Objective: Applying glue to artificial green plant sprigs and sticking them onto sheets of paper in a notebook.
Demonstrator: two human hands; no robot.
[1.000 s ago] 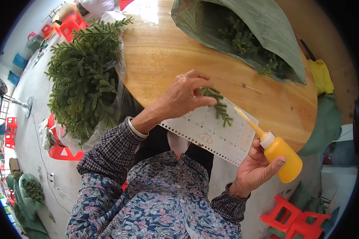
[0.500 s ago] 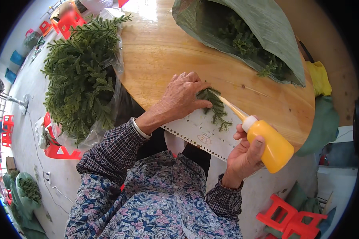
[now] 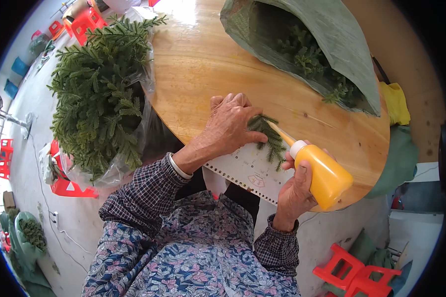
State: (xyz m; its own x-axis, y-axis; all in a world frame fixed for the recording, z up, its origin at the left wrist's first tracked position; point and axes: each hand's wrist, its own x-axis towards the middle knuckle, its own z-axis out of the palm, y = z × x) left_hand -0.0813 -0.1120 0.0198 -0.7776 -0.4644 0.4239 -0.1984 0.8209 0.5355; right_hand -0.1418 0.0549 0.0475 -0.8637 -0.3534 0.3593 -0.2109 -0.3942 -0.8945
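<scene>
Left hand (image 3: 229, 123) pinches sprig (image 3: 274, 148); right hand (image 3: 296, 192) grips yellow bottle (image 3: 326, 175). Its nozzle (image 3: 284, 135), between them, is best held steady.

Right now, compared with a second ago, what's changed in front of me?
Your right hand has moved the bottle left and away from you, bringing its nozzle up to the sprig; contact is unclear. Nothing was let go: it still grips the bottle, your left hand the sprig.
</scene>
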